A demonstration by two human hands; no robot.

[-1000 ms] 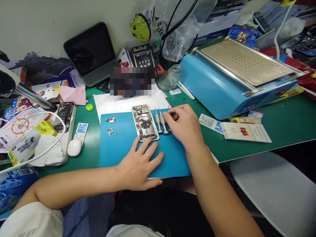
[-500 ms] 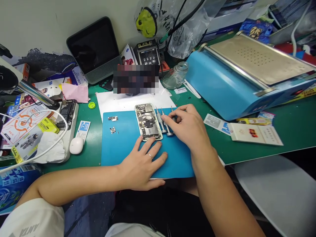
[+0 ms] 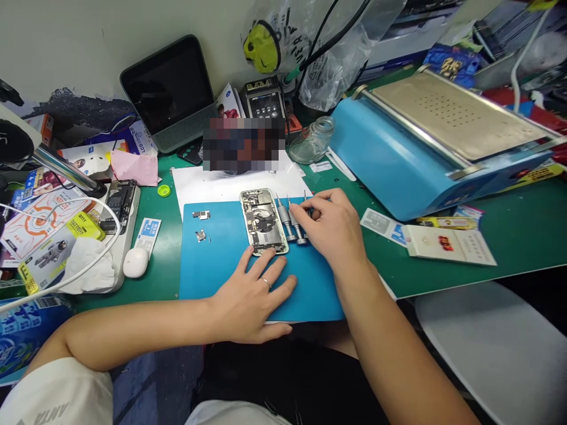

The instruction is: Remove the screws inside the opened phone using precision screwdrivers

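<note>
Phone: lies opened, innards up, on the blue mat [image 3: 212,268]; the phone [image 3: 264,219] sits between small metal parts [image 3: 201,215] and the screwdrivers [image 3: 284,216].
Left hand: the left hand [image 3: 245,301] lies low over the mat, fingers spread, some tips at the phone's near edge (touching or just short, I can't tell).
Right hand: the right hand [image 3: 330,227] is curled at the screwdrivers, thumb and forefinger bent towards each other; whether they pinch one is hidden.
In the way: the right hand covers part of the screwdriver row; a pixelated patch [image 3: 243,144] masks what stands on the white paper [image 3: 188,186].
Right side: a glass jar [image 3: 316,139], the bulky blue machine [image 3: 390,171], a card [image 3: 376,221] and a flat white box [image 3: 449,245].
Left side: a small white case [image 3: 135,262], a green cap [image 3: 163,190], pink paper [image 3: 134,167] and a looping white cable [image 3: 116,243].
Behind: a dark screen [image 3: 168,88] leans near the wall.
</note>
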